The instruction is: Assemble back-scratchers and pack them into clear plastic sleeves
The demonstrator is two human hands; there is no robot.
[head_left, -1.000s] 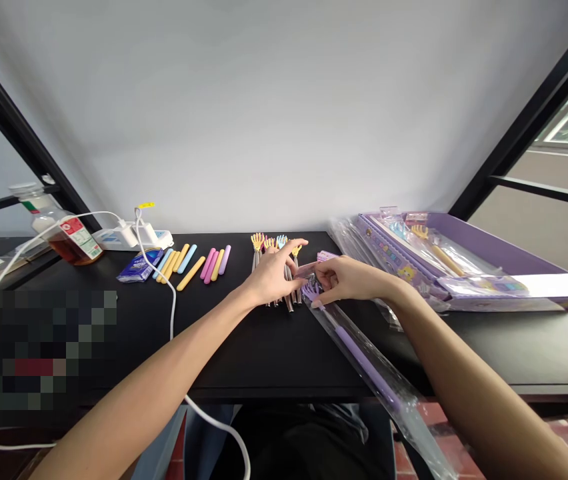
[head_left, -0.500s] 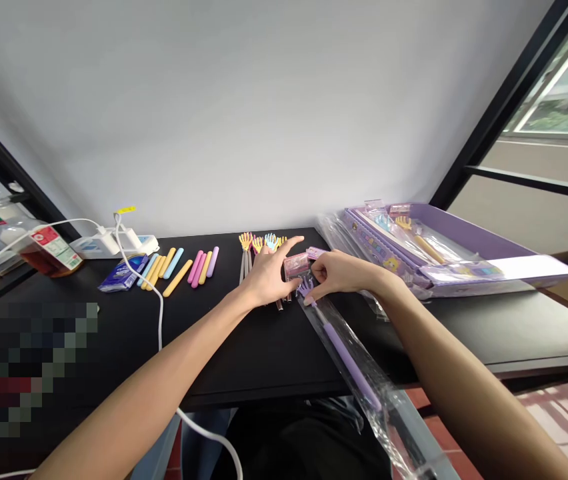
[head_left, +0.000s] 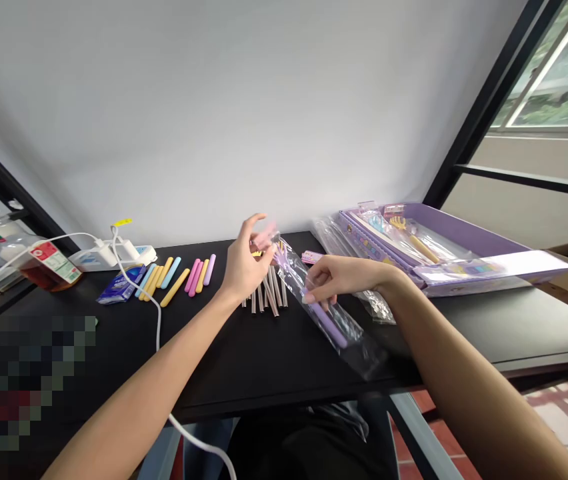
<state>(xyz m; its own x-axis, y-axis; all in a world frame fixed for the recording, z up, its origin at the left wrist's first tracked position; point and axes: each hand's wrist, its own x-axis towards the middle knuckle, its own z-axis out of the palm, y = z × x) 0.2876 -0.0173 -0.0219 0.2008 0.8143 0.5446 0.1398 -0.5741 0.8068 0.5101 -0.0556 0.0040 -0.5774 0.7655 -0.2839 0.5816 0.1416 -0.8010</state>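
Note:
A purple back scratcher (head_left: 333,325) lies slantwise inside a clear plastic bag (head_left: 364,347), its hand-shaped end toward the wall. My left hand (head_left: 248,263) grips the bag's pink top (head_left: 265,236) between thumb and fingers. Lower down, my right hand (head_left: 331,279) is closed on the bagged back scratcher near the middle of its length. Beneath and beside my left hand lie several metal rods (head_left: 270,297); their far ends are mostly covered by the hand. A small pink card (head_left: 311,257) rests just beyond my right hand.
At right a purple box (head_left: 469,230) holds a yellow back scratcher (head_left: 417,241), with clear bags (head_left: 327,233) beside it. Several coloured handles (head_left: 175,288), a blue packet (head_left: 120,285), a power strip (head_left: 114,257) and a bottle (head_left: 39,260) stand left. A white cable (head_left: 158,333) crosses the table.
My left hand has moved left and up, taking hold of the bag's pink top. The bagged back scratcher has shifted away from the table's front edge. My right hand now grips it lower down.

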